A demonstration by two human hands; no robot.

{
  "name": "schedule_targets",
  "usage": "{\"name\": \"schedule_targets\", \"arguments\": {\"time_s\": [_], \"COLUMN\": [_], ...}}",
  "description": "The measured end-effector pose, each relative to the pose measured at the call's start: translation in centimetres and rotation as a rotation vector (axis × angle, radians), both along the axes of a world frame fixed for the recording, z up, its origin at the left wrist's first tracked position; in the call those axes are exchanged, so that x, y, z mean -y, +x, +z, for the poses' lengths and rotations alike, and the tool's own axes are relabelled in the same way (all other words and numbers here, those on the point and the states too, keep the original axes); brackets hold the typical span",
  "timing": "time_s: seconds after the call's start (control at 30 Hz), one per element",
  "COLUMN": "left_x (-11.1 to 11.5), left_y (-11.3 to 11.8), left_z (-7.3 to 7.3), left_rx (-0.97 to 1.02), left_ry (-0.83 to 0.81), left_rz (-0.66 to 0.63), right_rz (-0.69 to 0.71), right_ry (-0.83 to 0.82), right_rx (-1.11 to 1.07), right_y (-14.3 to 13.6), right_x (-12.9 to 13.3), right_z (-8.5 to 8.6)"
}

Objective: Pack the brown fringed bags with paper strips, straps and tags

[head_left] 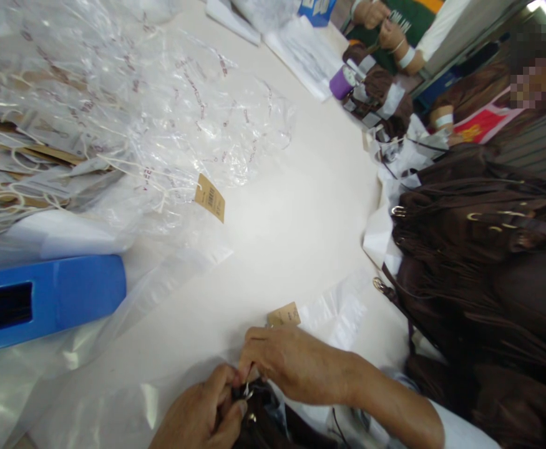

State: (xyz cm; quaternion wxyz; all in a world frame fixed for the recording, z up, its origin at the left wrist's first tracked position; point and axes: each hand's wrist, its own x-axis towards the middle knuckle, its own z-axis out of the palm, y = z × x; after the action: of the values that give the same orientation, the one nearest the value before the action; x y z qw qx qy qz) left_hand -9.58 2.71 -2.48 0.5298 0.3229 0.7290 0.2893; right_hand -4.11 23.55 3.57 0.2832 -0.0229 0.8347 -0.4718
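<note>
At the bottom edge, my left hand [200,411] is closed, its thumb and fingers pinching a dark brown bag [258,415] beside a metal ring. My right hand [291,362] reaches in from the right, fingertips pinched on a thin string at that ring. The two hands' fingertips meet closely over the bag. Just beyond my right knuckles lies a tan paper tag [284,313], partly covered by the hand. A clear plastic bag [336,312] is behind my right wrist. Most of the brown bag is out of frame or hidden.
Printed clear plastic bags [183,106] and stringed tan tags [211,198] spread over the white table [277,218] at left. A blue holder [80,287] lies nearer. Dark brown bags [497,274] pile up at right. Beyond are a purple roll [342,82] and a co-worker's hands [385,28].
</note>
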Motion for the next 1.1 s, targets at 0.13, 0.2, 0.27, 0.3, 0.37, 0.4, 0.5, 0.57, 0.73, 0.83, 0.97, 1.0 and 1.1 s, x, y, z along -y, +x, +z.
{"name": "schedule_targets", "arguments": {"time_s": [0.13, 0.2, 0.27, 0.3, 0.37, 0.4, 0.5, 0.57, 0.73, 0.83, 0.97, 1.0, 1.1], "left_x": [-0.3, -0.5, -0.9, -1.1, -1.5, -1.7, -1.9, -1.9, -1.9, -2.0, -1.8, -1.7, -1.4], "left_y": [-1.0, -1.4, -1.7, -1.9, -2.0, -2.1, -2.0, -1.8, -1.8, -1.9, -1.7, -1.6, -1.4], "left_z": [0.7, 1.2, 1.7, 1.9, 2.0, 1.9, 1.1, 0.5, 1.0, 2.0, 2.6, 2.5, 2.3], "left_rx": [0.117, 0.139, 0.152, 0.16, 0.177, 0.191, 0.208, 0.207, 0.209, 0.157, 0.084, 0.072, 0.051], "left_ry": [-0.035, -0.053, -0.055, -0.055, -0.059, -0.063, -0.071, -0.061, -0.028, -0.016, -0.001, -0.003, -0.005], "left_rz": [-0.036, -0.032, -0.027, -0.029, -0.043, -0.059, -0.102, -0.108, -0.093, -0.087, -0.078, -0.079, -0.086], "right_rz": [0.018, 0.02, -0.015, -0.059, -0.182, -0.247, -0.388, -0.455, -0.603, -0.604, -0.636, -0.658, -0.686], "right_ry": [0.026, 0.033, 0.038, 0.042, 0.05, 0.053, 0.075, 0.113, 0.154, 0.144, 0.139, 0.141, 0.138], "right_rx": [0.008, 0.0, -0.009, -0.007, 0.018, 0.033, 0.058, 0.057, 0.071, 0.063, 0.123, 0.159, 0.253], "right_y": [-0.2, -0.1, 0.1, 0.4, 1.2, 1.7, 3.5, 4.5, 5.6, 5.9, 6.3, 6.4, 7.2], "right_x": [-0.4, -0.4, -0.3, -0.2, 0.1, 0.4, 1.3, 1.9, 3.1, 3.4, 3.5, 3.4, 3.4], "right_z": [0.1, 0.1, 0.1, 0.2, 0.2, 0.1, 0.1, 0.2, 0.9, 1.1, 1.2, 1.3, 1.8]}}
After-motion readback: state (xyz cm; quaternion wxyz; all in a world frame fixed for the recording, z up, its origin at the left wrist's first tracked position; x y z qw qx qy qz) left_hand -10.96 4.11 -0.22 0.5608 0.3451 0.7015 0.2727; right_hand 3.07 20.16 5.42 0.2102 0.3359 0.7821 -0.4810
